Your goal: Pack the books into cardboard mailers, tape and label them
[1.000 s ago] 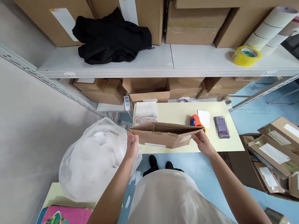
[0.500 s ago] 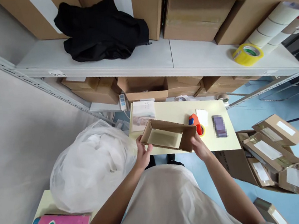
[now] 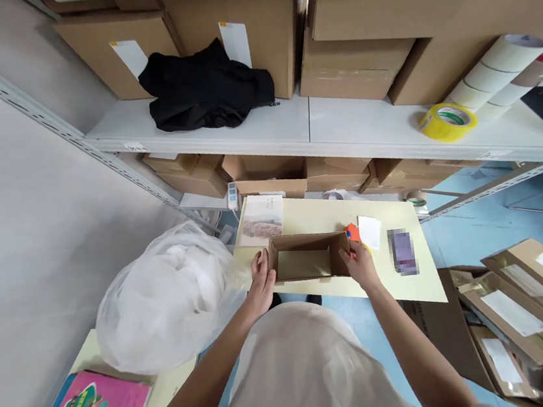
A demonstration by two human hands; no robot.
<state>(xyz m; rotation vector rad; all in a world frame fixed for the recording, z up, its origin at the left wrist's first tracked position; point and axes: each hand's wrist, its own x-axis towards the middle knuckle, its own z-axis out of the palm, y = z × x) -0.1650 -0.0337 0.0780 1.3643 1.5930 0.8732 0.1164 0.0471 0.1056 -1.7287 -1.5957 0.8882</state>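
A small rectangular cardboard box (image 3: 311, 243) is held between my two hands over the front of the pale yellow table (image 3: 297, 215). Its upper side is open. A pale surface shows inside it, and I cannot tell whether that is its bottom or the table beneath. My left hand (image 3: 262, 284) grips the left end with the thumb at the near corner. At the opposite end, my right hand (image 3: 361, 266) closes on the right wall. Just behind that hand lies an orange-red tape dispenser (image 3: 352, 231), partly hidden.
On the table are a printed sheet (image 3: 262, 221), white paper (image 3: 369, 231) and a blurred purple item (image 3: 403, 252). A bag of white padding (image 3: 165, 300) bulges at left. Taped cartons (image 3: 514, 313) fill the right side. A shelf (image 3: 273, 133) crosses behind the table.
The box has turned from a slant to nearly level with the table edge and moved slightly toward the left. Both hands keep hold of its ends. The camera view has tilted upward.
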